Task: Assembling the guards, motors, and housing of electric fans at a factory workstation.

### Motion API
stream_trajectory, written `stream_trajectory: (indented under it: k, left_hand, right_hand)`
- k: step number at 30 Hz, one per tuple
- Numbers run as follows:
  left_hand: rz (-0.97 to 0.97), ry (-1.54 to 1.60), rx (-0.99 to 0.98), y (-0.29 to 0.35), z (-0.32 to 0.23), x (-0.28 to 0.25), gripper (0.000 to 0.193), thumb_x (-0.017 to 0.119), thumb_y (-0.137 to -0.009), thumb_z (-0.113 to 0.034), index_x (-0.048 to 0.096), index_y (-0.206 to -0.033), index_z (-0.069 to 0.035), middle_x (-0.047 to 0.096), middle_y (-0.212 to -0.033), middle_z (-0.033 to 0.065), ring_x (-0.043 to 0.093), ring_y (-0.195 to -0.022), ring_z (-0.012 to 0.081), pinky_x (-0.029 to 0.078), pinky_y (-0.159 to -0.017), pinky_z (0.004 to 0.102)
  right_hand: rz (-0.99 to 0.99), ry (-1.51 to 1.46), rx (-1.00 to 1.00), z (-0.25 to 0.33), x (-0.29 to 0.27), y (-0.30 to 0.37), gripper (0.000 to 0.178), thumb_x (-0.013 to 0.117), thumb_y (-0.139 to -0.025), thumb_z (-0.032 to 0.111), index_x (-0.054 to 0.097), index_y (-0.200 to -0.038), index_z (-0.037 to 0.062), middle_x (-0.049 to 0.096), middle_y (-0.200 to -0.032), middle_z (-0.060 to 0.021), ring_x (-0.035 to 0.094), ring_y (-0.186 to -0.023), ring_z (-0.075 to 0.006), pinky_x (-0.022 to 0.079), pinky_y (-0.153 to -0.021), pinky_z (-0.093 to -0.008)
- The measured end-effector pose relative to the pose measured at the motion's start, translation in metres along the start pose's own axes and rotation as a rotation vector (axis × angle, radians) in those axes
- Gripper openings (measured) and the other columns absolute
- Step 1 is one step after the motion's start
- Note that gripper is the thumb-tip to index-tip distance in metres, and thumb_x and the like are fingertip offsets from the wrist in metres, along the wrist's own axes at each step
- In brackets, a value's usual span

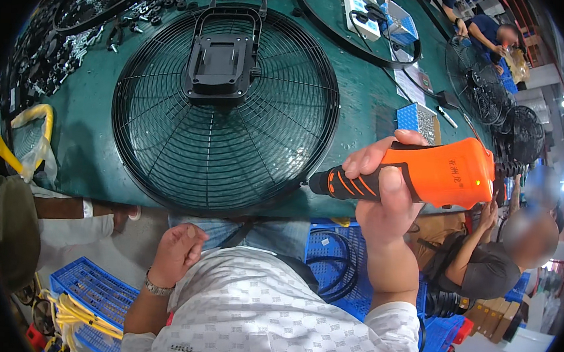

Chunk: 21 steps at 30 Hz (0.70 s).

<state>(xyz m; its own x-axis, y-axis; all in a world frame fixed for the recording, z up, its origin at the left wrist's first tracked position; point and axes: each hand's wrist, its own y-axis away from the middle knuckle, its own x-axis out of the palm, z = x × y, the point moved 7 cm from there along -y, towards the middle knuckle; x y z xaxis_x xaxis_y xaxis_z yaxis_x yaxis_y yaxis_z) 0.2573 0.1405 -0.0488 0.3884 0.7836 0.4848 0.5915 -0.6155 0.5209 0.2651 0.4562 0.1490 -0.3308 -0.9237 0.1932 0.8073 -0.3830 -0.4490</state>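
Observation:
My right hand (392,184) is wrapped around an orange and black electric screwdriver (449,171). Its tip points left and meets the lower right rim of a round black fan guard (278,143), which lies on the green tabletop. On the guard's upper part sits a black rectangular housing (220,64) with a carrying handle (231,12) rising behind it. My left hand (178,250) is held low near my waist, below the table edge, its fingers curled in. Whatever those fingers may hold is hidden.
Loose screws and small black parts (54,62) cover the table's left side. Black hoops (363,47), a power strip (361,11) and a blue box of screws (416,123) lie to the right. Blue crates (101,287) stand below. Other people work at the right, near more fan guards (484,92).

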Motion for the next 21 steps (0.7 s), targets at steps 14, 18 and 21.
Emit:
stream_trajectory:
  k: [14,18,21]
  left_hand:
    - [-0.647,-1.105,1.06,-0.013,-0.205,0.0,0.02,0.058,-0.097,-0.01,0.071,-0.105,0.003,0.056,-0.068,0.0072,0.048,-0.058,0.0125,0.038,-0.055,0.0276]
    - [-0.584,-1.293,1.115,-0.039,-0.215,0.026,0.02,0.065,-0.093,-0.014,0.072,-0.106,0.0,0.054,-0.067,0.0086,0.048,-0.055,0.0155,0.039,-0.052,0.03]
    - [-0.602,-1.398,1.092,-0.046,-0.211,0.03,0.021,0.067,-0.092,-0.017,0.072,-0.105,-0.001,0.056,-0.068,0.0098,0.05,-0.054,0.0201,0.041,-0.052,0.0321]
  right_hand:
    - [-0.083,0.077,0.115,-0.005,0.02,-0.009,0.042,0.059,-0.084,-0.01,0.045,-0.123,-0.001,0.058,-0.079,-0.0083,0.06,-0.068,-0.0154,0.052,-0.063,-0.0305]
    - [-0.039,0.08,0.114,-0.011,0.026,-0.01,0.037,0.058,-0.084,-0.01,0.046,-0.118,-0.0008,0.059,-0.078,-0.0084,0.06,-0.066,-0.0143,0.052,-0.062,-0.0298]
    - [0.027,0.07,0.11,-0.018,0.029,-0.008,0.035,0.059,-0.083,-0.008,0.046,-0.115,-0.0007,0.059,-0.078,-0.0083,0.06,-0.065,-0.0143,0.052,-0.061,-0.0293]
